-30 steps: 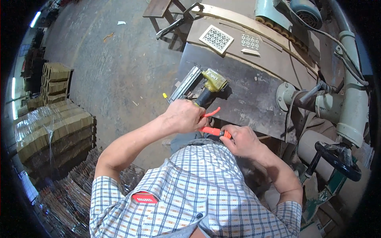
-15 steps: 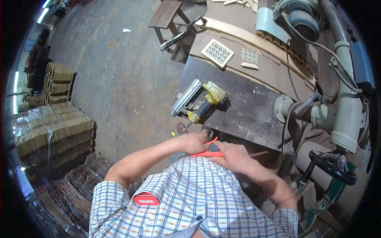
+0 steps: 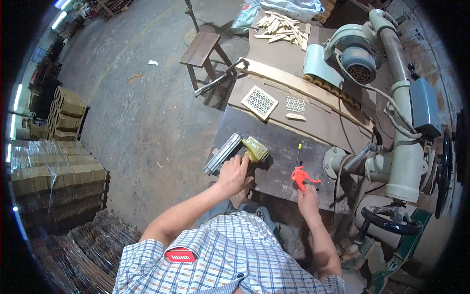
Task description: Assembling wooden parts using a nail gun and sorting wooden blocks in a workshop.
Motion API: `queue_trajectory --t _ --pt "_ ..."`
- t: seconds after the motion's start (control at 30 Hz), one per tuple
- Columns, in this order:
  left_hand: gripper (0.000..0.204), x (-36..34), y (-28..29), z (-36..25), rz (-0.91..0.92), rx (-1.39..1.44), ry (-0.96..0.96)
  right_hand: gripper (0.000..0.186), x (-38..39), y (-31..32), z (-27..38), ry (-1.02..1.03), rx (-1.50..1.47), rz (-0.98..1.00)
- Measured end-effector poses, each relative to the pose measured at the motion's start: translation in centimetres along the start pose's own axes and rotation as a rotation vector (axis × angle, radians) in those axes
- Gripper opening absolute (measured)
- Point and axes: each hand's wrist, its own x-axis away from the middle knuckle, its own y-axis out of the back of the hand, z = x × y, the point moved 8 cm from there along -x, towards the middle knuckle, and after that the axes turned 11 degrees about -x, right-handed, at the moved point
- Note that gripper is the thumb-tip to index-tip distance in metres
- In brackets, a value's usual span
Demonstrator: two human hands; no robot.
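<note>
A red air blow gun (image 3: 299,177) is in my right hand (image 3: 308,198), its fingers closed round the lower end of the handle. The gun's thin nozzle points away from me over the dark table top and ends in a yellow tip. My left hand (image 3: 233,175) lies on a yellow and silver nail gun (image 3: 255,149) at the table's near left corner. Its fingers curl over the nail gun's grip, which the hand mostly hides. Beyond the nail gun are a framed wooden lattice panel (image 3: 259,103), a smaller lattice piece (image 3: 295,105) and a short wood strip (image 3: 295,117).
A long curved wooden board (image 3: 289,81) crosses the table (image 3: 286,159). A machine with a blue motor (image 3: 359,63) and a thick column (image 3: 404,142) stands at right, a black handwheel (image 3: 391,220) below. Wood offcuts (image 3: 281,27) lie far back; a stool (image 3: 200,49) stands left.
My hands have parted from in front of my body. The right has carried the blow gun out over the table's edge; the left has reached forward onto the nail gun. The view has tilted up.
</note>
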Motion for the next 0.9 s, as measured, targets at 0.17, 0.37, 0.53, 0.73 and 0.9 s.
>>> queue_trajectory --t 0.17,0.37,0.53,0.73,0.9 --pt "0.034 -1.2 -3.2 2.4 -0.004 0.076 0.056 0.034 -2.8 -1.8 0.2 0.108 0.054 -0.086" --pt "0.034 0.0 1.0 5.1 0.045 0.25 0.021 0.051 -0.2 -2.9 1.4 0.082 0.246 -0.197" --pt "0.05 0.9 5.7 11.1 0.082 0.524 -0.055 0.055 1.3 -2.4 3.1 0.0 0.283 -0.296" --pt "0.064 7.0 6.8 29.5 0.21 0.571 0.252 0.027 -4.6 -5.4 20.0 0.062 -0.215 -0.421" --pt "0.068 11.9 4.6 42.2 0.423 0.583 0.381 0.017 -9.9 -9.3 34.4 0.215 -0.32 -0.326"
